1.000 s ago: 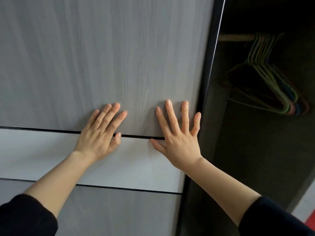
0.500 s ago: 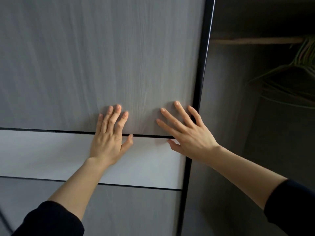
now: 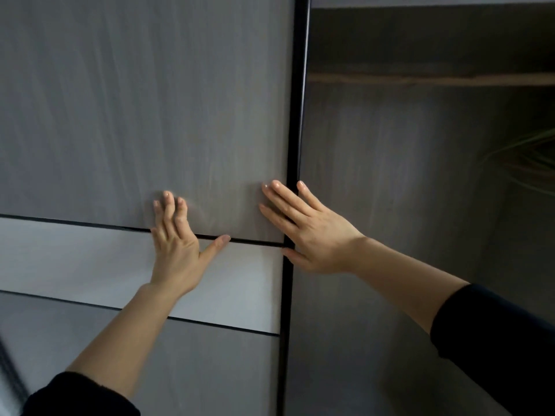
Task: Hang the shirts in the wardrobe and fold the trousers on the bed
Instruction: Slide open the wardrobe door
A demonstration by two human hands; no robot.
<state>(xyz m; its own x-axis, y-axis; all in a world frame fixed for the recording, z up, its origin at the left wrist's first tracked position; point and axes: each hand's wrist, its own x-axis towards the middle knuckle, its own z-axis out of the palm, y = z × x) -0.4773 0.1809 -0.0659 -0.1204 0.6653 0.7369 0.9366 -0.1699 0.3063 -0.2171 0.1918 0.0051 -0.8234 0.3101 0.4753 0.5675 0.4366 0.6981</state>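
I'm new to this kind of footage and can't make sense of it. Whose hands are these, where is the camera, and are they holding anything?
There is no machine here. A person wears one wide-angle camera on the head, looking forward and down, so you see their own arms reaching out.

The left hand lies flat, fingers straight, against the grey wardrobe door. The right hand lies flat at the door's black edge, with fingers reaching across it. Neither hand holds anything.

Right of that edge the wardrobe stands open. You can see a dim inside with a rail near the top. At the far right are blurred shapes that may be hangers. No shirts or trousers are in view.
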